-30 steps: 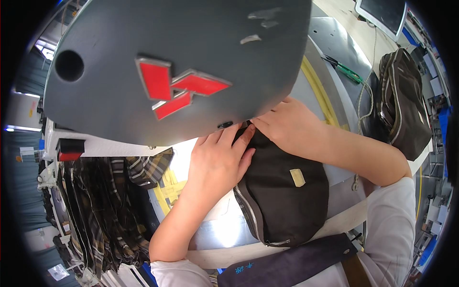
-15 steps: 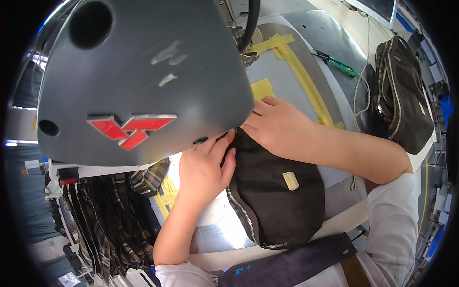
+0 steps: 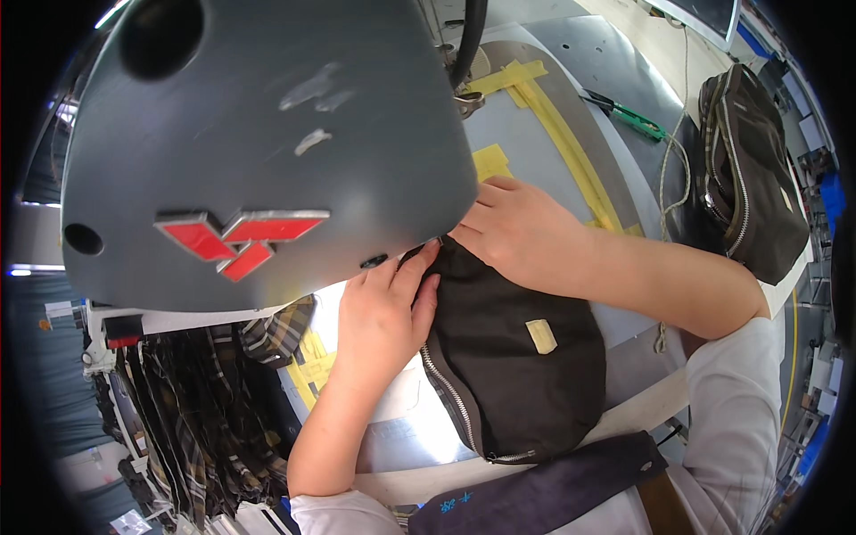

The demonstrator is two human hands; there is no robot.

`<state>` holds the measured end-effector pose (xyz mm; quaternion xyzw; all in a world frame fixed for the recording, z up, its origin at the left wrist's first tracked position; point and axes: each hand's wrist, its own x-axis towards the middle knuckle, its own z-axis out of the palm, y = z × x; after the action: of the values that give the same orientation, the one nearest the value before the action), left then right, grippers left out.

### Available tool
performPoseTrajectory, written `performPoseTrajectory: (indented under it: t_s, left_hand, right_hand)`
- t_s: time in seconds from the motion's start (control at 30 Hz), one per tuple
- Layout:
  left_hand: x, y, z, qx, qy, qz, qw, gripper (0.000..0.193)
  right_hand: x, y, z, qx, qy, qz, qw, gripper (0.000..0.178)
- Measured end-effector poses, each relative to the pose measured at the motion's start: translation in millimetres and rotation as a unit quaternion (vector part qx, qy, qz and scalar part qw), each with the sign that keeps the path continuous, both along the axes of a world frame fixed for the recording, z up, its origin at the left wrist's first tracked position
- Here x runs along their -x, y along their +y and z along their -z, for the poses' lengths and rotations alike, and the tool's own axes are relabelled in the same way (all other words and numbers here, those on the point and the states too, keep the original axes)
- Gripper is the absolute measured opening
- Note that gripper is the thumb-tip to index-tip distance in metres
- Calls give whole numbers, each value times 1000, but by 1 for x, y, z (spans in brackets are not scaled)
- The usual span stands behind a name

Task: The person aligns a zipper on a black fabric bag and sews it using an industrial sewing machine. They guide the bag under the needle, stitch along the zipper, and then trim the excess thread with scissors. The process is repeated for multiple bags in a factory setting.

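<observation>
Dark brown bag (image 3: pixel 508 383) lies in front of the grey machine head (image 3: pixel 259 152), silver zipper (image 3: pixel 453 388) down its left edge, pale yellow patch (image 3: pixel 541 337) on top. Left hand (image 3: pixel 383 312) and right hand (image 3: pixel 517 232) sit at its far end, can't tell if their fingers pinch it

Grn-handled tool (image 3: pixel 637 123) nr cord (image 3: pixel 687 171), plaid cloth (image 3: pixel 192 410) far L.

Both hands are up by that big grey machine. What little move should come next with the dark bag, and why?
Perhaps ease the dark bag slightly toward the grey machine: the left hand and right hand are both at the bag's far end, close to the machine's lower edge, while most of the bag lies on the near side. What's beneath the machine is hidden.
</observation>
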<state>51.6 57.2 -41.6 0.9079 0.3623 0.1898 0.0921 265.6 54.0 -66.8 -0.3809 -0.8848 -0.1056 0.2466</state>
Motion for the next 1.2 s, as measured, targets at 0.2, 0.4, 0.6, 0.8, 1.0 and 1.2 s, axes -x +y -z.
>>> performPoseTrajectory:
  t_s: [0.2,0.4,0.6,0.8,1.0,1.2]
  left_hand:
    - [1,11,4,-23,-17,30,999,31]
    - [-2,14,1,-38,-16,46,998,33]
    - [1,8,-1,-26,13,28,999,35]
    - [3,11,1,-45,6,45,998,33]
    - [3,8,2,-34,-6,33,999,33]
    - [1,4,1,-76,24,35,996,37]
  right_hand:
    - [-1,2,3,1,-6,-19,1000,11]
    - [-1,-1,2,-20,-27,4,999,8]
    - [2,-5,-1,-15,-41,10,999,10]
    - [1,-7,-7,3,-91,1,996,12]
    - [0,-8,-12,-3,-92,8,996,13]
    - [4,-11,-18,-2,-94,25,995,17]
